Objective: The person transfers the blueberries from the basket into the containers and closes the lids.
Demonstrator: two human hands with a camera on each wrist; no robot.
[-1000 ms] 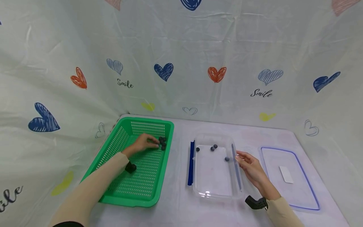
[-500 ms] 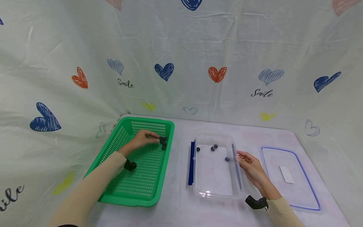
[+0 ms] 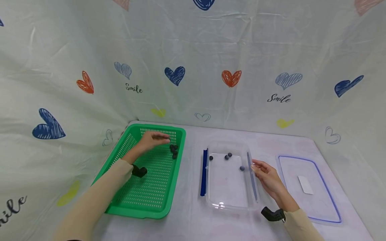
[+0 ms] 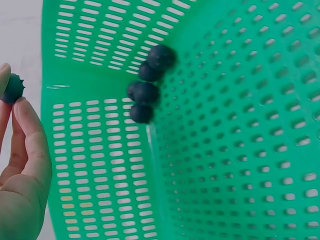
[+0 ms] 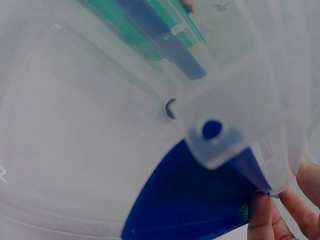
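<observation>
My left hand [image 3: 150, 140] is over the far part of the green basket [image 3: 173, 187]. In the left wrist view it pinches a blueberry [image 4: 13, 89] between thumb and fingertips. Several other blueberries [image 4: 145, 93] lie bunched in a corner of the basket. To the right stands a clear plastic container [image 3: 226, 190], its lid off, with several blueberries inside, one of them a blueberry [image 3: 242, 168] near the right wall. My right hand [image 3: 267, 177] grips that right side, thumb and fingers at the rim and blue latch flap [image 5: 190, 200].
A clear lid with a blue seal [image 3: 327, 190] and a white label lies flat at the right. On the container's left side, another blue latch flap [image 3: 204, 172] sticks out. A curtain printed with hearts [image 3: 205, 43] rises behind the table.
My left hand has risen and drawn back from the bunched blueberries, with one blueberry between its fingertips. The right hand stays at the container's side.
</observation>
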